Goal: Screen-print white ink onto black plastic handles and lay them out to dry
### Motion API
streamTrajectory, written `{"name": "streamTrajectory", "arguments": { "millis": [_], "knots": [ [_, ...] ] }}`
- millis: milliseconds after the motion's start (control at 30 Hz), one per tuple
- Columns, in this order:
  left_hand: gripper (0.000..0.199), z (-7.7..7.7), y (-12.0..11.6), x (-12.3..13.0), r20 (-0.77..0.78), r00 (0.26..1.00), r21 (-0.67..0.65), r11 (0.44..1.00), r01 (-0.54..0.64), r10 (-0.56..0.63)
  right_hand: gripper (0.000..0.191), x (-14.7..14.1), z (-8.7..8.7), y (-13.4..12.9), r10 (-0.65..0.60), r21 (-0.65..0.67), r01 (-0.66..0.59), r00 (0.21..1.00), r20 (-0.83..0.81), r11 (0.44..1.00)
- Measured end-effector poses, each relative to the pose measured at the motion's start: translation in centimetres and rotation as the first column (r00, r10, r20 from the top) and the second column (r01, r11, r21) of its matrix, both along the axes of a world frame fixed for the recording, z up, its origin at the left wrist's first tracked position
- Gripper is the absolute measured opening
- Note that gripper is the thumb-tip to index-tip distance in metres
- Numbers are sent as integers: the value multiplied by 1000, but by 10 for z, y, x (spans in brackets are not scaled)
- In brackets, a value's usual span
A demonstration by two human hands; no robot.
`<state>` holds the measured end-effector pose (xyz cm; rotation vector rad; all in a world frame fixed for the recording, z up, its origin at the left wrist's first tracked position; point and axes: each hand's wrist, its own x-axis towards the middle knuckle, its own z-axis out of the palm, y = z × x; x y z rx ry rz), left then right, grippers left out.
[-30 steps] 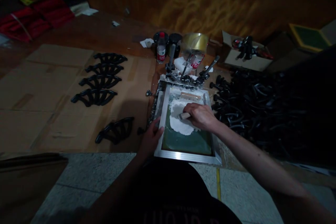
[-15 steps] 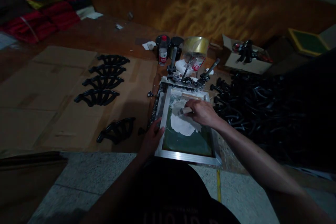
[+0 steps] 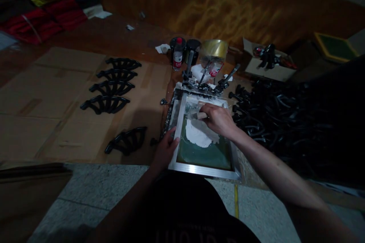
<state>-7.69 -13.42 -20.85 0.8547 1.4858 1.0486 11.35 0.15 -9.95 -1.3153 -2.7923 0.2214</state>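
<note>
A screen-printing frame (image 3: 207, 169) with a silver metal rim and green mesh lies in front of me. White ink (image 3: 199, 133) forms a thick patch mid-mesh, with a thinner smear beyond it. My right hand (image 3: 219, 119) is closed on a small pale squeegee (image 3: 201, 115) above the far part of the mesh; its blade is hard to make out. On the frame's left rim rests my left hand (image 3: 167, 147), thumb on top and fingers around the outer side. Black clamps (image 3: 203, 86) with upright bars stand at the frame's far end.
Several black curved plastic pieces (image 3: 107, 104) lie on cardboard (image 3: 31, 129) at left. A dark heap of similar pieces (image 3: 273, 117) is at right. Beyond the clamps stand a red-capped bottle (image 3: 177, 57), tape rolls (image 3: 213, 49) and an open carton (image 3: 265, 71).
My right hand and the squeegee have moved slightly toward the far end. The far part of the white ink looks thinner, showing more green. My left hand stays on the rim.
</note>
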Motion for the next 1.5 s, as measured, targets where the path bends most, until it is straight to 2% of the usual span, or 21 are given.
{"name": "streamTrajectory", "arguments": {
  "millis": [100, 267, 400, 533, 700, 833, 1067, 1267, 1367, 1500],
  "knots": [
    [67, 2, 1, 0, 39, 999, -15, 1000, 23, -22, 12, 2, 1, 5, -22, -7, 22, 1000, 5, 1000],
    [68, 2, 1, 1, 19, 1000, -31, 999, 19, -19, 9, 7, 2, 4, 79, -107, -73, 995, 56, 992],
    [66, 2, 1, 1, 14, 1000, -26, 999, 21, -21, 11, 5, 0, 1, 121, -133, -107, 987, 105, 985],
    [65, 4, 1, 1, 19, 1000, -20, 1000, 18, -18, 10, -2, -2, 1, 109, -136, -94, 988, 108, 986],
    [65, 7, 1, 2, 0, 1000, -28, 999, 16, -16, 14, -6, -6, 6, 25, -60, -27, 999, -26, 998],
    [64, 9, 2, 1, -6, 1000, -10, 1000, 1, -2, 14, -6, -7, 11, -31, -40, 31, 999, 11, 999],
    [64, 12, 1, 2, -11, 1000, -28, 1000, 15, -15, 9, 2, -2, 13, 138, -119, -129, 988, 73, 985],
    [65, 12, 1, 3, 14, 1000, -17, 1000, 8, -8, 8, -6, 1, 6, 164, -158, -146, 980, 114, 977],
    [66, 13, 2, 3, 32, 999, -27, 1000, 5, -4, 10, -11, 0, 6, 135, -127, -125, 988, 72, 984],
    [65, 13, 2, 3, 17, 1000, -21, 1000, -8, 8, 13, -14, -3, 9, -19, -47, 21, 1000, 24, 999]
  ]
}}
